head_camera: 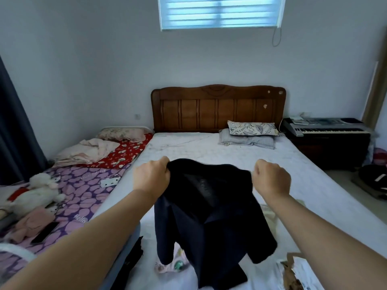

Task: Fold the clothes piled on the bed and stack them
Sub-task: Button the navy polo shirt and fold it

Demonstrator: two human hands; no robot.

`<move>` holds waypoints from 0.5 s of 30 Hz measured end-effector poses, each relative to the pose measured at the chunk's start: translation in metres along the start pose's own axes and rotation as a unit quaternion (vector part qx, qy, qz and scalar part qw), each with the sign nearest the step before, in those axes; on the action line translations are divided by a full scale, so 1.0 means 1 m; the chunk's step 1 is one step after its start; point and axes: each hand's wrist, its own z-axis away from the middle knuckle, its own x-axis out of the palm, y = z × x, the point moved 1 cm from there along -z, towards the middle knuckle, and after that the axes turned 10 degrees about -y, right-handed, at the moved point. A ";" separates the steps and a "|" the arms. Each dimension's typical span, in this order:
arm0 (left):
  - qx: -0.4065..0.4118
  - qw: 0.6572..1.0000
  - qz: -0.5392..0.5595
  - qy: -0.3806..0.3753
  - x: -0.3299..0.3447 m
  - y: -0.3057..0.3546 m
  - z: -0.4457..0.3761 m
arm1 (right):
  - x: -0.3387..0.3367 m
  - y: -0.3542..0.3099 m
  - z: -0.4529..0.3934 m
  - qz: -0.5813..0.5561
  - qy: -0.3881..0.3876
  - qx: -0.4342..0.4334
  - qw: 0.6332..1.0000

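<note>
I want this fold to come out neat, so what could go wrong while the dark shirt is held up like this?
The dark shirt hangs bunched between the left hand and right hand, so it may be laid down creased. Its hem drapes over the patterned garment on the bed and could drag it along. The paper items nearby could get swept off.

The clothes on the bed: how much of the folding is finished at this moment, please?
Done: no folded stack is visible on the white mattress. In hand: the left hand and right hand hold a dark navy shirt up by its top, unfolded. Left: a pale printed garment and a black garment lie loose near the bed's foot.
</note>
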 end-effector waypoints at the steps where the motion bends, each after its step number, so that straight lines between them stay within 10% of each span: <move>1: -0.021 1.000 0.018 0.002 -0.005 -0.004 0.001 | 0.000 0.010 0.001 -0.002 -0.004 0.018 1.000; 15: -0.080 0.984 0.159 -0.026 -0.013 0.005 0.040 | 0.042 -0.054 0.067 -0.191 -0.201 -0.151 0.949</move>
